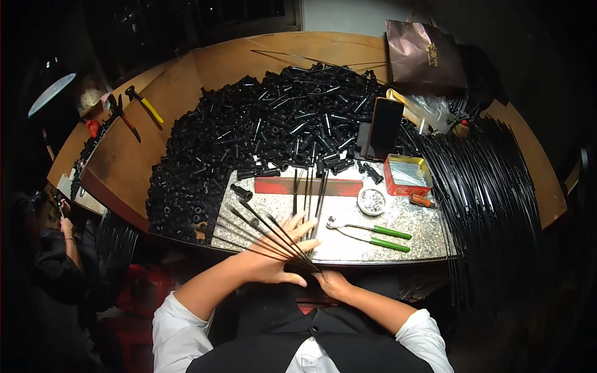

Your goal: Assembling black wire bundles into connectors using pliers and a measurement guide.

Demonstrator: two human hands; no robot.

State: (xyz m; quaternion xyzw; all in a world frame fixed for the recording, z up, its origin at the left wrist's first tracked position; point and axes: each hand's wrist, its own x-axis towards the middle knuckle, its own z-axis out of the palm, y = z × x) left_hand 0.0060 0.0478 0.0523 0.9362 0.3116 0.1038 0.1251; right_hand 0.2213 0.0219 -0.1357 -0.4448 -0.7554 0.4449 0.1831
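My right hand (334, 285) is closed at the near table edge around the gathered ends of several thin black rods (255, 222). From there they fan out up and to the left over the metal-topped work surface (336, 242). My left hand (273, 255) lies across the fan with its fingers spread and stretched, slightly smeared by motion. Beyond its fingertips, more thin black rods stretch across a red bar (273, 185). A single black tubular piece (241, 193) rests left of that bar. Pliers with green handles (390, 232) lie to the right of my hands.
A large heap of black tubular parts (261, 118) fills the back and left. To the right are a small bowl (371, 202), a red tin (407, 175), an upright phone (384, 127) and a thick sheaf of black rods (491, 180). Another person's hand (66, 227) shows far left.
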